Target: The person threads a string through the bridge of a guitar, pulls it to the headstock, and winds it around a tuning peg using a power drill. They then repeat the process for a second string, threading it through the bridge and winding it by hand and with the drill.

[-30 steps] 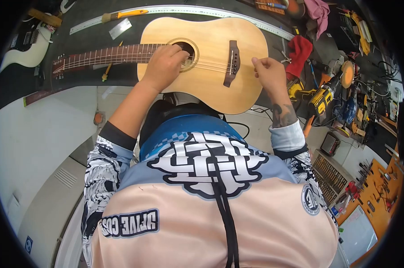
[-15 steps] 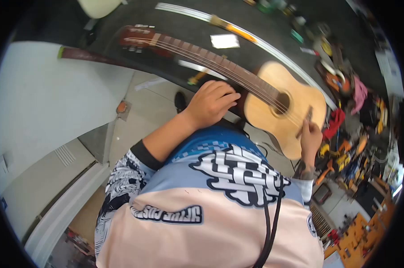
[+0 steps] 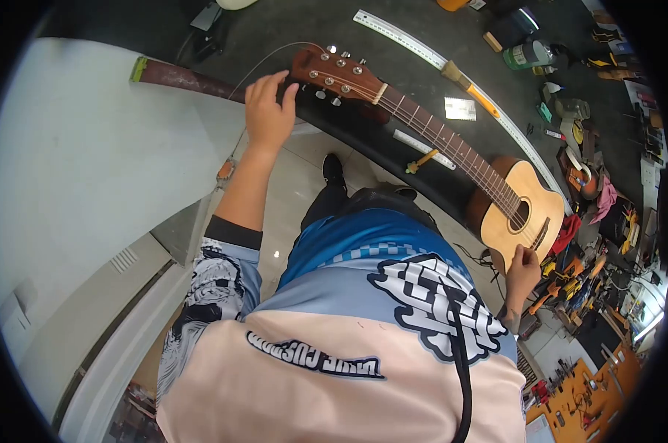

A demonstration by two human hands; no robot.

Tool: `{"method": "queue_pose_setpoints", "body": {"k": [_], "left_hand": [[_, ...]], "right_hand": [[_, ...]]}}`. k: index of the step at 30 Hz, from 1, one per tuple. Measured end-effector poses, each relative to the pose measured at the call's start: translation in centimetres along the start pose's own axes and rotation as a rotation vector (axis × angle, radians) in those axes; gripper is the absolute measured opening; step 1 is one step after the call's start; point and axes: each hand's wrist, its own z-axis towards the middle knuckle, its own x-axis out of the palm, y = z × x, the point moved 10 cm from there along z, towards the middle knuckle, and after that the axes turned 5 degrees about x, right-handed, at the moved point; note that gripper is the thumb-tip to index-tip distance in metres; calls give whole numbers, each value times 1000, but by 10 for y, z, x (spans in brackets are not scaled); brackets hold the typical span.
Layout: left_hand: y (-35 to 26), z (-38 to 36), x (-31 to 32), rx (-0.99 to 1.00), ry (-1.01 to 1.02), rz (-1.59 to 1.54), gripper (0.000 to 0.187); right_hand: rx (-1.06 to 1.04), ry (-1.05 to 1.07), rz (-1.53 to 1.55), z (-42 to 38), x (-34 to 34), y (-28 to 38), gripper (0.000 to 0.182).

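An acoustic guitar (image 3: 539, 196) with a pale top lies face up along the edge of a dark bench. My left hand (image 3: 269, 111) is just left of its brown headstock (image 3: 341, 71), fingers apart and thumb raised, with no visible grip on anything. A thin loose string (image 3: 271, 55) curves from the headstock out past that hand. On the other side, my right hand (image 3: 523, 269) is at the near edge of the guitar body, below the dark bridge (image 3: 542, 234). Its fingers are pressed together, and whatever they may hold is hidden.
Behind the neck are a long metal ruler (image 3: 400, 37), a brush with a yellow handle (image 3: 484, 100) and a small metal plate (image 3: 460, 109). A short ruler (image 3: 400, 138) lies in front. Many tools crowd the right side. A white surface (image 3: 127, 140) stands at left.
My left hand has gone from beside the neck to the headstock, its fingers now spread. My right hand has shifted from the bridge to the body's near edge. The camera view has turned.
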Motion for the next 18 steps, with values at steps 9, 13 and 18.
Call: {"method": "queue_pose_setpoints", "body": {"k": [9, 13, 18], "left_hand": [[-22, 43, 37, 209, 401, -36, 22], [-18, 51, 44, 247, 499, 25, 24], [-38, 55, 44, 325, 589, 63, 19]], "right_hand": [[334, -221, -127, -20, -63, -176, 37], [563, -350, 247, -36, -64, -334, 41], [753, -374, 453, -35, -34, -437, 36]]}}
